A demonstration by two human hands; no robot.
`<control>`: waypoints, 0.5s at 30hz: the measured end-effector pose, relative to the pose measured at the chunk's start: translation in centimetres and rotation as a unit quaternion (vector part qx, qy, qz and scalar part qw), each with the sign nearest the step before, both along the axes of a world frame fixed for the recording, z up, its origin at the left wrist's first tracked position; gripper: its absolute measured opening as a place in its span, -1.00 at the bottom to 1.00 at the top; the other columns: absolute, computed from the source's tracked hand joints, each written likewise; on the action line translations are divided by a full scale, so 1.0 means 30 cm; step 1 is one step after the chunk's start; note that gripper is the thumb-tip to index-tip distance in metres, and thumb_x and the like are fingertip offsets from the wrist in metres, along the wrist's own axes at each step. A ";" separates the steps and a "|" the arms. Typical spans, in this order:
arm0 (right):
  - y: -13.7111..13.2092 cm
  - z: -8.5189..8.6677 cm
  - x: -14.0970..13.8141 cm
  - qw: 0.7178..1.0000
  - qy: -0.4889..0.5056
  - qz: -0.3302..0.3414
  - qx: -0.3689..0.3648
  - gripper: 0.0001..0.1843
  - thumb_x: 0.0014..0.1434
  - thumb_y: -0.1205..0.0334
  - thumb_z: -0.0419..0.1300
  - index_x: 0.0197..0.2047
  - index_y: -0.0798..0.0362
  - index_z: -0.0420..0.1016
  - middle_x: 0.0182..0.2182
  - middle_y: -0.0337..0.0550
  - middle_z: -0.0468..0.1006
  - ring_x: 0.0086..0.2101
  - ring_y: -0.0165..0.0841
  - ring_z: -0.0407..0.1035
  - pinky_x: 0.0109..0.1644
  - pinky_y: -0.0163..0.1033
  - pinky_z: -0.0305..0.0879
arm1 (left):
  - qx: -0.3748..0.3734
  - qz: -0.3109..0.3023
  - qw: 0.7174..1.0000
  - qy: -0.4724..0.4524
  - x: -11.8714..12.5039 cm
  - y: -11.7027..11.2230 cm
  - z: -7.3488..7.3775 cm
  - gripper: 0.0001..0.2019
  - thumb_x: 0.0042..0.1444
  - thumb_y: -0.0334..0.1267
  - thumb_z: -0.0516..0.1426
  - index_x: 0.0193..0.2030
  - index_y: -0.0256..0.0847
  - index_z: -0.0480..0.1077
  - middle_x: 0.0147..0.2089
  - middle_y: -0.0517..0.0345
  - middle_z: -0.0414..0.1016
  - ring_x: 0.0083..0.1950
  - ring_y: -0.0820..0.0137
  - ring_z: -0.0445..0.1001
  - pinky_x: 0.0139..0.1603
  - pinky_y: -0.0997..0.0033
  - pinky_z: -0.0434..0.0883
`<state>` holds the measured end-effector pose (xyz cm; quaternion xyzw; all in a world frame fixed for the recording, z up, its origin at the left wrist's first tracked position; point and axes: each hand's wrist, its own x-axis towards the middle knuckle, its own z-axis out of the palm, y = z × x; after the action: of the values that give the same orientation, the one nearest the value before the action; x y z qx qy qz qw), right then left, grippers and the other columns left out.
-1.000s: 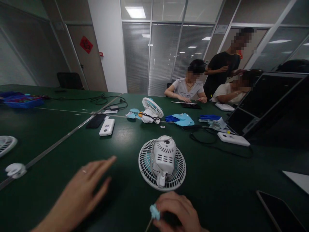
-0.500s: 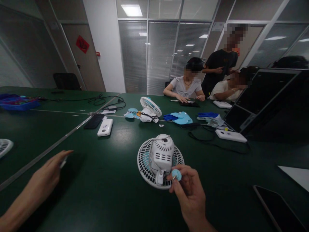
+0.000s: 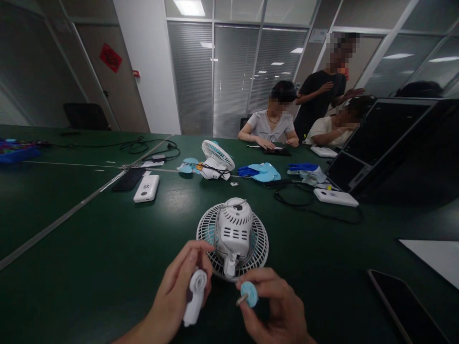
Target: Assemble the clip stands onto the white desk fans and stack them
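Observation:
A white desk fan [image 3: 233, 236] lies face down on the green table [image 3: 107, 267], its motor housing up. My left hand [image 3: 179, 291] is closed round a white plastic bracket piece [image 3: 195, 296] just in front of the fan. My right hand [image 3: 276, 306] pinches a small light-blue knob with a metal screw shaft [image 3: 247, 294], close to the white piece and to the fan's lower edge.
Further back lie another white fan [image 3: 215, 162], blue fan blades [image 3: 263, 172], blue gloves [image 3: 303, 168], two white power banks [image 3: 146, 188], a black phone [image 3: 128, 179] and cables. A monitor [image 3: 390, 143] stands right, a phone [image 3: 405, 310] near right. Three people are at the far end.
My left hand reached out left, picked up the white piece and came back to the middle. My right hand with the blue knob moved up to the fan, then drew back towards me.

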<state>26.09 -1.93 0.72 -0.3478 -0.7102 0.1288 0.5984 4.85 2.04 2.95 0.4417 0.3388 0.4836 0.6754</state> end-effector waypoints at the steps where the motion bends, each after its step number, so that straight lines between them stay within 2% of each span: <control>1: -0.001 0.002 -0.001 1.000 -0.012 0.006 0.004 -0.57 0.14 0.51 0.31 -0.02 -0.12 0.41 -0.27 -0.15 0.69 -0.31 -0.20 0.66 -0.27 -0.13 0.63 | -0.014 0.014 1.000 0.006 0.011 -0.011 -0.022 -0.60 0.46 0.13 0.00 -0.02 -0.17 0.40 -0.42 0.29 0.40 -0.53 0.56 0.36 -0.55 0.66 0.34; 3: 0.003 0.006 -0.004 1.000 -0.003 0.001 0.003 -0.57 0.13 0.52 0.30 -0.03 -0.12 0.39 -0.29 -0.18 0.68 -0.35 -0.23 0.65 -0.30 -0.16 0.62 | -0.018 0.000 1.000 0.015 0.020 -0.038 -0.064 -0.51 0.39 0.28 0.01 -0.07 -0.16 0.35 -0.43 0.29 0.37 -0.53 0.56 0.31 -0.55 0.66 0.29; 5: 0.013 0.008 -0.005 0.999 0.032 -0.024 -0.015 -0.63 0.16 0.51 0.29 -0.08 -0.11 0.39 -0.32 -0.20 0.63 -0.37 -0.27 0.61 -0.31 -0.20 0.59 | 0.014 -0.038 0.998 0.038 0.019 -0.067 -0.100 -0.50 0.29 0.32 0.13 -0.05 -0.10 0.27 -0.39 0.29 0.37 -0.52 0.56 0.27 -0.55 0.66 0.25; 7: 0.026 0.009 -0.003 0.995 0.072 -0.052 -0.043 -0.72 0.20 0.47 0.30 -0.15 -0.09 0.40 -0.35 -0.21 0.57 -0.39 -0.32 0.56 -0.34 -0.26 0.56 | 0.074 -0.048 0.994 0.068 0.012 -0.090 -0.123 -0.52 0.26 0.25 0.21 0.01 -0.05 0.21 -0.28 0.23 0.39 -0.42 0.52 0.32 -0.47 0.62 0.30; 10: 0.043 0.002 0.003 0.986 0.116 -0.075 -0.095 -0.82 0.28 0.38 0.31 -0.20 -0.06 0.40 -0.36 -0.23 0.50 -0.41 -0.37 0.49 -0.38 -0.34 0.51 | 0.117 -0.020 0.989 0.092 0.002 -0.097 -0.131 -0.66 0.34 0.09 0.22 -0.03 -0.04 0.22 -0.10 0.13 0.36 -0.20 0.43 0.38 -0.23 0.47 0.42; 13: 0.050 -0.011 0.008 0.977 0.139 -0.085 -0.137 -0.84 0.31 0.31 0.33 -0.20 -0.06 0.40 -0.33 -0.26 0.47 -0.43 -0.41 0.46 -0.43 -0.39 0.47 | 0.121 -0.052 0.985 0.116 -0.002 -0.084 -0.124 -0.72 0.29 0.00 0.28 -0.09 -0.08 0.33 -0.10 0.13 0.39 -0.17 0.41 0.41 -0.15 0.40 0.42; 15: 0.052 -0.021 0.010 0.974 0.142 -0.095 -0.148 -0.83 0.31 0.28 0.34 -0.20 -0.06 0.40 -0.34 -0.28 0.46 -0.43 -0.42 0.45 -0.42 -0.41 0.47 | 0.106 -0.060 0.986 0.118 -0.002 -0.079 -0.126 -0.70 0.25 -0.01 0.32 -0.05 -0.09 0.39 -0.13 0.12 0.41 -0.17 0.38 0.43 -0.15 0.38 0.42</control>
<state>26.38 -0.36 0.10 -0.4764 -0.5546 0.2231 0.6447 4.79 -0.34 -0.83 0.5843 0.3355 0.4204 0.6076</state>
